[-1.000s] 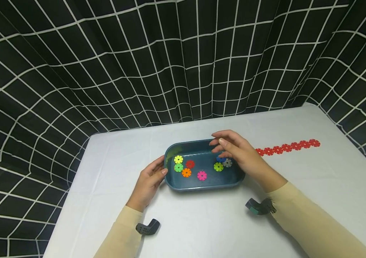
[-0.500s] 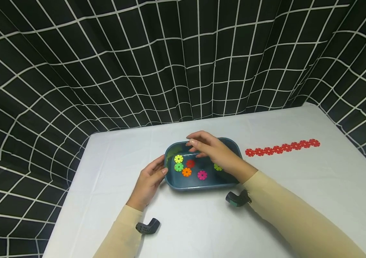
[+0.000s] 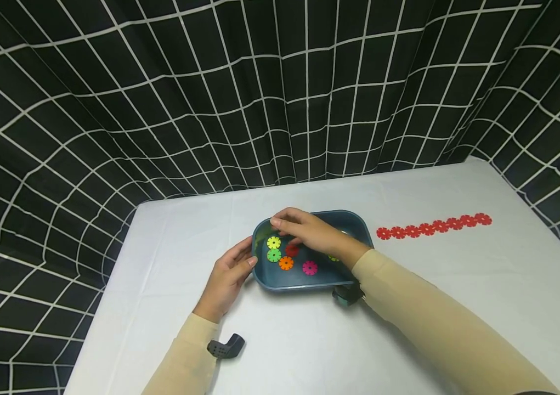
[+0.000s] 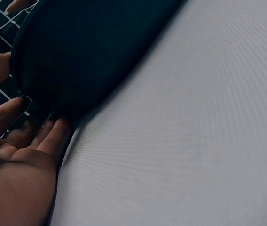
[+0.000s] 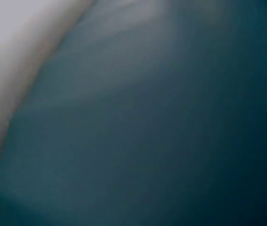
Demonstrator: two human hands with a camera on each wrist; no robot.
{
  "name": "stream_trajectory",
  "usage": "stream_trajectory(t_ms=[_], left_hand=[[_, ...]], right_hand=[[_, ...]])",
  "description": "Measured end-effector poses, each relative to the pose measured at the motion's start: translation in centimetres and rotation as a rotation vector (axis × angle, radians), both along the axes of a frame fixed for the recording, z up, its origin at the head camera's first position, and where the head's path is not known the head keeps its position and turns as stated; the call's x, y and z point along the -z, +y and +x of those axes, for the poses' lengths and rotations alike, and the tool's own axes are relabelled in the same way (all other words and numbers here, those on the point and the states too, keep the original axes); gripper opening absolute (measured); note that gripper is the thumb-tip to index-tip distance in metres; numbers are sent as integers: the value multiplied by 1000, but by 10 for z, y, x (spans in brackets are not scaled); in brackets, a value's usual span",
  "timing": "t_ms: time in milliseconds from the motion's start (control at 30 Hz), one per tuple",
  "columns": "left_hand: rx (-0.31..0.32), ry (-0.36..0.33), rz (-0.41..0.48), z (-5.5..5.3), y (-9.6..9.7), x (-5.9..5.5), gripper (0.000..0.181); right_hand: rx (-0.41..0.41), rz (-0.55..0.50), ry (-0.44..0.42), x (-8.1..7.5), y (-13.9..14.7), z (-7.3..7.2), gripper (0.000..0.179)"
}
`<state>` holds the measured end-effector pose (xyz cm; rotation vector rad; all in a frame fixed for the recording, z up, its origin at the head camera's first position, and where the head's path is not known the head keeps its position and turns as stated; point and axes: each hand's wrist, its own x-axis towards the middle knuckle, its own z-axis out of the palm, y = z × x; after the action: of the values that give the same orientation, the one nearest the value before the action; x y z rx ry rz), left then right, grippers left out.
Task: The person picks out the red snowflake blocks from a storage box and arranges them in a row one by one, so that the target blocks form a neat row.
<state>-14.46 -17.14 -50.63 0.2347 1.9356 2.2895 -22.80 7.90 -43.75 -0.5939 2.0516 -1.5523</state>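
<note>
A dark blue tray [image 3: 289, 288] lies on the white table, with loose notched plastic discs inside. My left hand [image 3: 225, 282] holds its left end, thumb at the rim and fingers against the outer wall; the left wrist view shows those fingers [image 4: 53, 136] low by the tray's side. My right hand [image 3: 311, 233] reaches over the tray with loosely bent fingers. Under them is a red disc [image 3: 292, 250], partly covered. Close by lie a yellow disc [image 3: 273, 242], a green disc [image 3: 273, 255], an orange disc [image 3: 286, 263] and a pink disc [image 3: 310, 267]. The right wrist view is blurred.
A row of joined red discs [image 3: 426, 230] lies on the table [image 3: 280, 340] right of the tray. A black curtain [image 3: 260, 99] with white grid lines rises behind the table. Dark devices sit at the left wrist [image 3: 226, 346] and right wrist [image 3: 348, 294].
My right hand has moved left across the tray, from its right end to above the red disc, and lower. My left hand has stayed at the tray's left end.
</note>
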Motion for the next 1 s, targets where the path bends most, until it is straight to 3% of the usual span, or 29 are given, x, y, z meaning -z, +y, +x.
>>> stream_trajectory(t_ms=[267, 467, 667, 1000], left_hand=[[-6, -13, -18, 1, 1, -3, 56], [5, -3, -19, 1, 1, -3, 56], [18, 10, 3, 0, 0, -1, 56], [11, 4, 2, 0, 0, -2, 55]], right_hand=[[-30, 54, -40, 11, 1, 0, 65], [-39, 93, -6, 18, 0, -2, 59], [-63, 106, 87, 23, -1, 0, 39], [-48, 221, 252, 33, -9, 1, 46]])
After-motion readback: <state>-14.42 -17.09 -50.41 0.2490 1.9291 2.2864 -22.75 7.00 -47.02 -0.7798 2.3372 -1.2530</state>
